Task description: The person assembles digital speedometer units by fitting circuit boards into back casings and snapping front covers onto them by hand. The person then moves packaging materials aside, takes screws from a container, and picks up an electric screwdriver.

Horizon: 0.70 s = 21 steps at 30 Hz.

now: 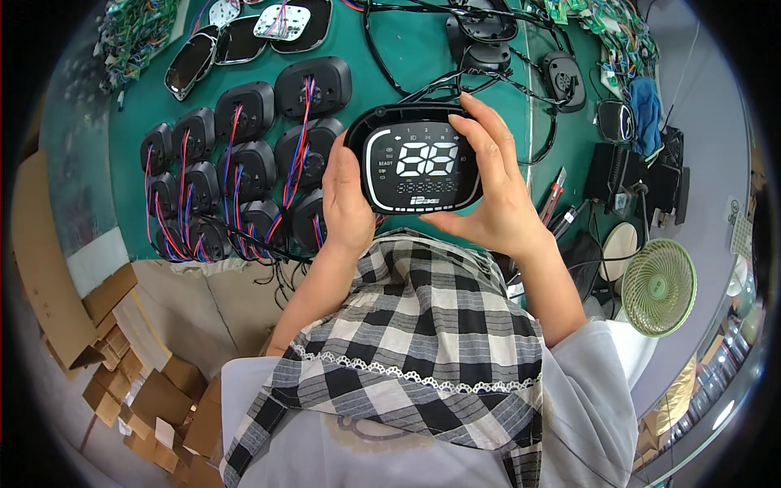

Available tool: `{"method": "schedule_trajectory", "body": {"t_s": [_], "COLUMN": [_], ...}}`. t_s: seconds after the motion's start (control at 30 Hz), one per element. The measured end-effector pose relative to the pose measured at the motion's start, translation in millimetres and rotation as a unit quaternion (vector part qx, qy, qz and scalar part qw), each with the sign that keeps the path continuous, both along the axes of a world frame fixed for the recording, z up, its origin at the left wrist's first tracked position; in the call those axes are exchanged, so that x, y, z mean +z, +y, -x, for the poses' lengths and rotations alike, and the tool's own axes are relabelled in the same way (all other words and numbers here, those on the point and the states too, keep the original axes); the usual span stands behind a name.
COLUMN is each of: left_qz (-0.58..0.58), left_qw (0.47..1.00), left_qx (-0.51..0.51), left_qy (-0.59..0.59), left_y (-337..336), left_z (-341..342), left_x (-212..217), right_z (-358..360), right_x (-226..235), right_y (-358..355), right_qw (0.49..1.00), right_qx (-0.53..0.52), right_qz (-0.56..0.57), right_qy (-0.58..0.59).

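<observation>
A black digital instrument display (pixel 419 175) with lit white segments faces up between my two hands, above the near edge of the green work mat. My left hand (pixel 347 199) grips its left side, the thumb along the rim. On the right, my right hand (pixel 496 187) spans the other side, fingers over the top corner and thumb at the lower edge. Black cables (pixel 455 81) run behind the display's top; whether they plug into it is hidden. Left of the display, several black round-backed housings (pixel 244 111) with red and blue wires lie in rows.
Dark display covers (pixel 241 41) and a white circuit board (pixel 282 22) lie at the far left. Green circuit boards (pixel 138 41) pile in the far corners. A utility knife (pixel 553 195), a blue cloth (pixel 645 114) and a green fan (pixel 659 287) sit at right. Cardboard boxes (pixel 167 398) fill the lower left.
</observation>
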<state>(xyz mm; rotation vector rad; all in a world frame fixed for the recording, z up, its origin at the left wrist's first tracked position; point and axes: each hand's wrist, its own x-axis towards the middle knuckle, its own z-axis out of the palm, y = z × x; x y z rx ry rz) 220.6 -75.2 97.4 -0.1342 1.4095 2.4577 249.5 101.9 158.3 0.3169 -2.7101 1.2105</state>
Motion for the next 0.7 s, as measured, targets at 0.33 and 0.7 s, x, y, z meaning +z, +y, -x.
{"method": "schedule_trajectory", "body": {"t_s": [0.33,0.7], "left_qz": [-0.008,0.36], "left_qw": [1.0,0.917], "left_qx": [-0.017,-0.041], "left_qy": [-0.021,0.166], "left_y": [-2,1], "left_z": [3,49], "left_x": [15,27], "right_z": [-3,-6], "right_x": [-2,-33], "right_y": [-1,-19], "right_qw": [0.842,0.746], "right_qx": [-0.126,-0.14], "right_qz": [0.5,0.596], "right_qy": [-0.159,-0.263]}}
